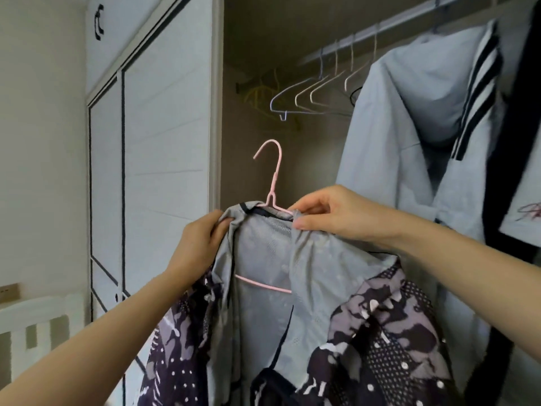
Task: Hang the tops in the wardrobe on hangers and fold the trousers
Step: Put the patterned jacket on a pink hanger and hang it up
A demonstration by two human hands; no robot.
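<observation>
Both arms raised before the wardrobe rail [366,33], left hand [199,244] gripping the patterned top [292,303] (on pink hanger [273,177]), right hand [330,212] pinching its collar.

Thin matt cloth on the jacket [263,259] at lower centre, with fine mesh-like grey lining. Smooth pink coating, faintly shiny, on the hanger [275,177] inside it. Soft matt cloth on the pale blue hooded top [409,127] at right. Thin smooth-coated wire in the spare hangers [272,102] at upper centre. Matt white panel, faintly grained, on the wardrobe door [167,127] at left.
</observation>
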